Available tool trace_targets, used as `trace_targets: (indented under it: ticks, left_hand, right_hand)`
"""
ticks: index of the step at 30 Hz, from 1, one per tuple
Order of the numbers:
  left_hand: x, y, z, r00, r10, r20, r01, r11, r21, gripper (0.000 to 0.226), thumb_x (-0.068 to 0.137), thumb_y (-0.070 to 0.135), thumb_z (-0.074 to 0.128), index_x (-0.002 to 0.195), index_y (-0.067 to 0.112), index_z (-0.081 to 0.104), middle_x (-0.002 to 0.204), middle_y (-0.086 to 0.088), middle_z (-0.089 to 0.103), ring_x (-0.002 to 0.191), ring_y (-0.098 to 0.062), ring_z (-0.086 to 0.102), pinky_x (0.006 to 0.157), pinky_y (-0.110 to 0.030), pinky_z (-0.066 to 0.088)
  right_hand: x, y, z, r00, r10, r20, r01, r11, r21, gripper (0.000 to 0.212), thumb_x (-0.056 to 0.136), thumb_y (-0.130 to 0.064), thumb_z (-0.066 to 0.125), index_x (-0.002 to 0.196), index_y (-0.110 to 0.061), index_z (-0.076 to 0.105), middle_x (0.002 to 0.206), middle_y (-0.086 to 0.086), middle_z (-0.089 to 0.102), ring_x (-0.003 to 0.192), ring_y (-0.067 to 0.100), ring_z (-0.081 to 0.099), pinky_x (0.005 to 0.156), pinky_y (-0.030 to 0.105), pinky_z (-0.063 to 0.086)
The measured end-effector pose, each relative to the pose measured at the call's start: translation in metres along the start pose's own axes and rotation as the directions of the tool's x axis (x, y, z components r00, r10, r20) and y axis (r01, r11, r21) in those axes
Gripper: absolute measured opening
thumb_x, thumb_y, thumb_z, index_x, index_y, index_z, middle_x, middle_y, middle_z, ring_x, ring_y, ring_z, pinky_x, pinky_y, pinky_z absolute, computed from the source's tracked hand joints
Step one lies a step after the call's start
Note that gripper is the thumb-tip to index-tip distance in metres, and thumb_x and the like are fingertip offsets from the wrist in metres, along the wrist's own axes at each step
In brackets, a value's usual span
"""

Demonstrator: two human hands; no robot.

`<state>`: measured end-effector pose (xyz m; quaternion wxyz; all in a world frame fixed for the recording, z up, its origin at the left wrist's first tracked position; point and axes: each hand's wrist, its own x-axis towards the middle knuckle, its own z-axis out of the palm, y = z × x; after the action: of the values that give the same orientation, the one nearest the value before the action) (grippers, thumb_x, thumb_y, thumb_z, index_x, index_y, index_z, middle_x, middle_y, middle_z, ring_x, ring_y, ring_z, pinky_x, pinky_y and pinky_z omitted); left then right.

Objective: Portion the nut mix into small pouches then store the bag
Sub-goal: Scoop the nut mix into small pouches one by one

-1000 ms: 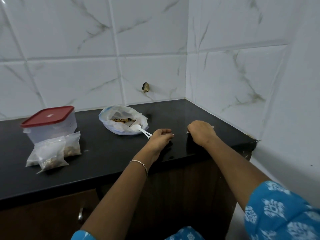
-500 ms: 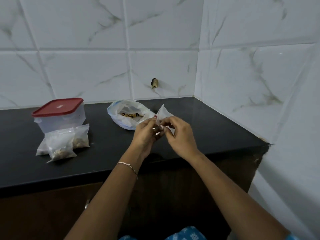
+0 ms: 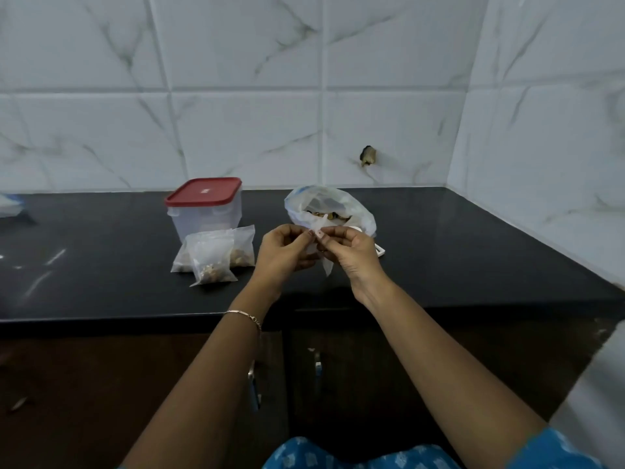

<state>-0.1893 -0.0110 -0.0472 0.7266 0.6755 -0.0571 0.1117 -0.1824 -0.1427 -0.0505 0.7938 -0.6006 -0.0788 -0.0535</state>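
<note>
Showing a black countertop [image 3: 101, 265] running along the tiled wall into the right-hand corner. Carrying, toward the back, 1 clear container [image 3: 206, 214] standing upright with its red lid on. Bearing 3 filled pouches [image 3: 213, 255] just in front of that container, overlapping one another. Holding, further right, 1 open nut mix bag [image 3: 362, 218] sitting mouth-up, with a white scoop [image 3: 380, 251] just beside it, mostly hidden. Also bearing a pale object [image 3: 8, 204] at the far left, cut off by the frame edge.
</note>
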Motion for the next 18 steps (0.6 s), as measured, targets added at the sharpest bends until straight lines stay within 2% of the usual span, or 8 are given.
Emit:
trace_targets:
  ticks: [5,9,11,12,13,15,16,18]
  left_hand:
    - [0.007,-0.014,-0.012,0.998,0.029,-0.057,-0.023,0.993,0.115,0.011,0.092,0.018,0.064,0.092,0.007,0.066,0.085,-0.009,0.069,0.078,-0.020,0.068,0.067,-0.031,0.057]
    - [0.006,-0.022,-0.008,0.994,0.059,-0.091,-0.041,0.981,0.191,0.007,0.095,0.017,0.056,0.089,0.013,0.056,0.085,-0.010,0.062,0.075,-0.024,0.065,0.067,-0.040,0.060]
    - [0.007,-0.025,-0.004,0.984,0.135,-0.114,-0.093,0.946,0.310,0.009,0.094,0.019,0.052,0.086,0.016,0.050,0.086,-0.011,0.059,0.078,-0.031,0.065,0.067,-0.049,0.059]
    - [0.008,-0.026,-0.002,0.978,0.170,-0.119,-0.116,0.925,0.362,0.010,0.093,0.020,0.050,0.084,0.017,0.048,0.088,-0.013,0.058,0.079,-0.033,0.063,0.065,-0.048,0.058]
    - [0.009,-0.027,0.001,0.972,0.199,-0.127,-0.133,0.906,0.401,0.011,0.093,0.019,0.049,0.083,0.017,0.046,0.090,-0.014,0.057,0.078,-0.031,0.061,0.061,-0.041,0.058]
    - [0.008,-0.028,0.006,0.962,0.238,-0.134,-0.152,0.875,0.460,0.013,0.095,0.015,0.048,0.082,0.015,0.044,0.091,-0.012,0.052,0.074,-0.019,0.054,0.050,-0.016,0.047]
    - [0.006,-0.027,0.008,0.956,0.259,-0.140,-0.162,0.859,0.486,0.014,0.095,0.014,0.048,0.083,0.014,0.043,0.089,-0.009,0.049,0.072,-0.014,0.049,0.049,-0.012,0.043]
    - [0.006,-0.027,0.006,0.946,0.276,-0.170,-0.154,0.842,0.516,0.016,0.095,0.013,0.047,0.080,0.016,0.041,0.085,-0.004,0.046,0.069,-0.011,0.044,0.053,-0.013,0.039]
  right_hand:
    - [0.004,0.009,0.015,1.000,0.029,0.002,-0.029,0.999,0.020,0.006,0.085,-0.006,0.071,0.089,-0.008,0.068,0.082,0.006,0.071,0.071,0.006,0.068,0.064,0.014,0.052]
    - [0.008,0.016,0.016,1.000,-0.025,-0.018,0.022,0.991,-0.134,0.009,0.084,-0.006,0.073,0.092,-0.004,0.070,0.086,0.007,0.071,0.075,0.006,0.067,0.066,0.014,0.051]
    - [0.008,0.018,0.017,0.998,-0.045,-0.031,0.039,0.984,-0.172,0.010,0.083,-0.005,0.073,0.093,-0.004,0.070,0.086,0.006,0.072,0.074,0.004,0.066,0.064,0.012,0.050]
    - [0.009,0.019,0.017,0.998,-0.053,-0.035,0.046,0.983,-0.177,0.009,0.083,-0.003,0.072,0.092,-0.005,0.071,0.086,0.006,0.072,0.074,0.003,0.066,0.063,0.012,0.050]
    - [0.009,0.019,0.017,0.997,-0.062,-0.037,0.054,0.982,-0.178,0.009,0.083,-0.002,0.071,0.091,-0.006,0.071,0.085,0.005,0.071,0.073,0.003,0.067,0.064,0.012,0.050]
    - [0.009,0.019,0.017,0.996,-0.074,-0.050,0.063,0.979,-0.193,0.011,0.082,0.000,0.070,0.089,-0.009,0.070,0.082,0.003,0.070,0.073,0.005,0.066,0.064,0.014,0.051]
    - [0.009,0.020,0.016,0.994,-0.086,-0.060,0.072,0.975,-0.211,0.014,0.081,0.002,0.069,0.088,-0.011,0.069,0.081,0.003,0.069,0.072,0.006,0.065,0.064,0.015,0.051]
    - [0.009,0.021,0.014,0.988,-0.135,-0.074,0.109,0.953,-0.281,0.023,0.079,0.005,0.065,0.086,-0.017,0.066,0.075,0.001,0.065,0.066,0.005,0.061,0.061,0.017,0.049]
